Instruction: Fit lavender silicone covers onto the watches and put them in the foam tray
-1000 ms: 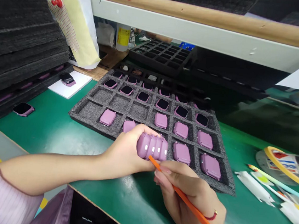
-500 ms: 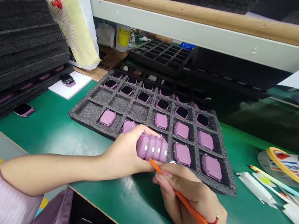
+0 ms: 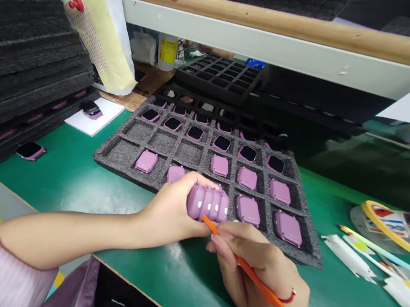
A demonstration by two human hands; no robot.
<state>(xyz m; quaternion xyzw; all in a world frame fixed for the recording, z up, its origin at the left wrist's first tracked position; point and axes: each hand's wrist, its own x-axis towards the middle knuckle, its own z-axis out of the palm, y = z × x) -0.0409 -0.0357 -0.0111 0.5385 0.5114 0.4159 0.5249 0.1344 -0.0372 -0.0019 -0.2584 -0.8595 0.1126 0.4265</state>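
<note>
Orange stick tip sits a hair up and left against the watch bodies vs half a second ago; whole view drifts slightly left, otherwise basically static. Left hand grip looks the same.

Left fingers are narrowed round a stack of purple watch bodies, about four side by side, index over the top, thumb underneath. Far side of the grip is hidden. Stack is up in front of the foam tray, above the worktop. Right hand pinches the stick pencil-style near its tip, which overlaps the stack's lower edge. Can't confirm contact.

Handling, my read: each body light, stack a bit heftier; shells stiff, glossy, likely slippery. Foam is soft, should forgive a bump. If these have glass faces like the dark-faced watches farther back, treat them as scratch-prone. Best hold: top and bottom edges together, even squeeze. Uneven pressure could shear one out.
</note>
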